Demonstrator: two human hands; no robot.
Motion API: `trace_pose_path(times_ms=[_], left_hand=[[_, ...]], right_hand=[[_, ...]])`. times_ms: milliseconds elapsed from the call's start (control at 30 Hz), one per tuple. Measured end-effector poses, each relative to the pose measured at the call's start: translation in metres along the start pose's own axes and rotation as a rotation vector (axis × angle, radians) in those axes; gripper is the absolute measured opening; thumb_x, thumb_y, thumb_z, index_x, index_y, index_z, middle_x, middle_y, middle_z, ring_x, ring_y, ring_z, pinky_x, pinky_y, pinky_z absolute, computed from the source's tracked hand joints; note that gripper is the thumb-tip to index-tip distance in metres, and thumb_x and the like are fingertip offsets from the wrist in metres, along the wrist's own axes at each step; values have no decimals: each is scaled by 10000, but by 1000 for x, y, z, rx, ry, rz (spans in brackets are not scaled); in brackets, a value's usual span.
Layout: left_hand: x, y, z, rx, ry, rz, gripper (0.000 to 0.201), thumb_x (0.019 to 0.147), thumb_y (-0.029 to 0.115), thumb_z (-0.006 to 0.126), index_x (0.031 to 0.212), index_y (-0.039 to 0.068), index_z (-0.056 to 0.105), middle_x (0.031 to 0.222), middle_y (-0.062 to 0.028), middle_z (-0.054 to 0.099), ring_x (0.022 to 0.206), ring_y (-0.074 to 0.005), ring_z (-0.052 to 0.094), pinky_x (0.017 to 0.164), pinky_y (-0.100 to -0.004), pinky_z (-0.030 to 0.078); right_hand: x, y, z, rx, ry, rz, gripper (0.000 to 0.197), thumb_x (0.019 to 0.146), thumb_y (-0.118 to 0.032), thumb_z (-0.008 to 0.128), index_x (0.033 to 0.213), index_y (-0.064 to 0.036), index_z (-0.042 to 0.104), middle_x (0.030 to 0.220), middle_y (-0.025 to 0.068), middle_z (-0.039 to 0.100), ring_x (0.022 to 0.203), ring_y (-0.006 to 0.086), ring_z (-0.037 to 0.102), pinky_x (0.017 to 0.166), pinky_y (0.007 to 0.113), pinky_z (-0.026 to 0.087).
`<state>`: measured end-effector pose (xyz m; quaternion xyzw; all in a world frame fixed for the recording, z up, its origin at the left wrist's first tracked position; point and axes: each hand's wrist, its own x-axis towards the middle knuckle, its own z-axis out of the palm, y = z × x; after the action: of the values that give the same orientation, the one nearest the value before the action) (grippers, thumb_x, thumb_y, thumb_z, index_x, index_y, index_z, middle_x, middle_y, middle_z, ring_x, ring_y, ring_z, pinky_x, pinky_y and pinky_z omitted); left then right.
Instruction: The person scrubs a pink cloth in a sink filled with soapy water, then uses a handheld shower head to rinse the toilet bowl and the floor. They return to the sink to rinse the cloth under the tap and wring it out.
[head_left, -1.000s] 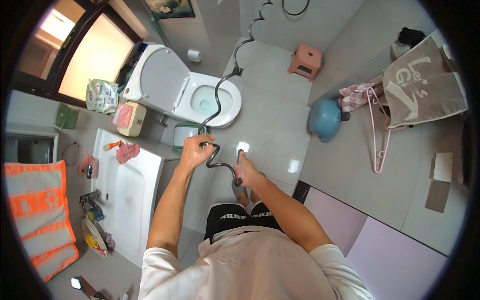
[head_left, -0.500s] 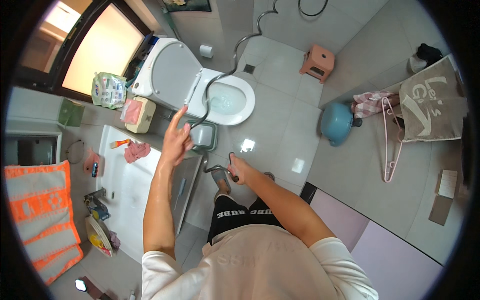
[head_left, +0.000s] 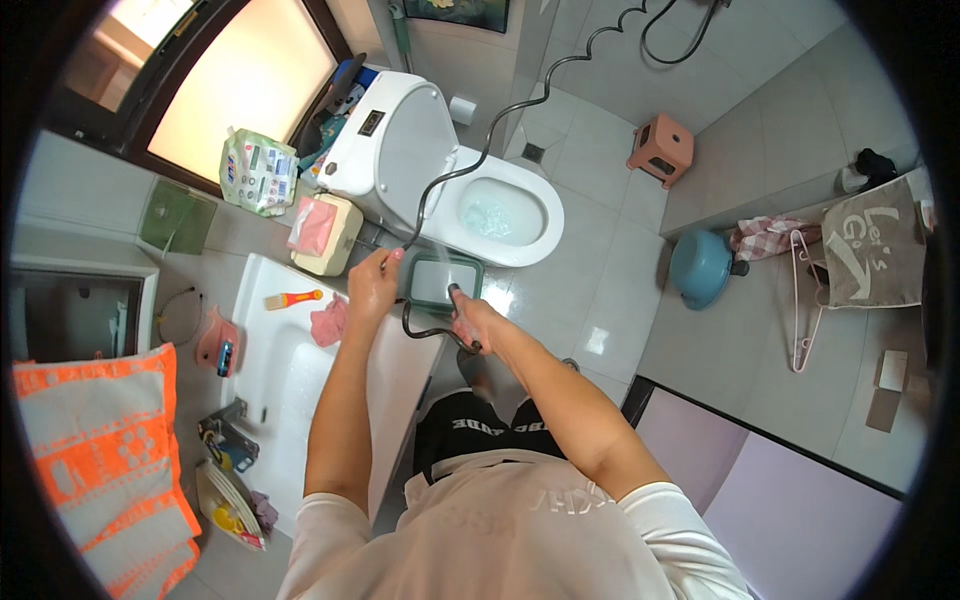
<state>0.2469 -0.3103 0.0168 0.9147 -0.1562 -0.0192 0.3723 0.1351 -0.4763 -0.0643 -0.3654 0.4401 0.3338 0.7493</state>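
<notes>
My left hand [head_left: 372, 288] is closed around a dark flexible hose [head_left: 470, 170] that runs up across the open white toilet [head_left: 470, 195] to the far wall. My right hand [head_left: 473, 320] grips the black sprayer end [head_left: 455, 295] of that hose, which loops below between the two hands. Both hands hover above a small green-rimmed bin [head_left: 440, 282] standing on the floor between the toilet and the white sink counter [head_left: 300, 370].
A pink cloth [head_left: 328, 322] and an orange brush [head_left: 292, 298] lie on the counter. A tissue box [head_left: 322, 232] stands beside the toilet. On the floor sit a pink stool [head_left: 660, 148], a blue basin [head_left: 700, 268] and a pink hanger [head_left: 805, 300]. A grey bag [head_left: 875, 255] is at right.
Both hands have moved toward the toilet and now sit over the green-rimmed bin. My left hand, open half a second ago, has closed on the hose again.
</notes>
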Motion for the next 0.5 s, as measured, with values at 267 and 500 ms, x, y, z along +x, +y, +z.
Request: trace_pose_path(times_ms=[267,500], left_hand=[[31,-8,0,-115,-36,-3,369,984,353,620,847,12,653,678,-192,598,617,-350,586,596,-432,450],[19,-3,33,-232,-108,49,367,988,320,627,810,0,602,621,-151,502,554,-261,429,554,-398,396]], right_hand=[[1,-20,9,99,46,-72,502,1032,-554,418,873,-77,430,580,57,442,403,159,379,338,310,279],[9,-2,-42,316,344,-116,483,1032,-572,394,997,-93,439,612,31,457,421,122,376,334,269,276]])
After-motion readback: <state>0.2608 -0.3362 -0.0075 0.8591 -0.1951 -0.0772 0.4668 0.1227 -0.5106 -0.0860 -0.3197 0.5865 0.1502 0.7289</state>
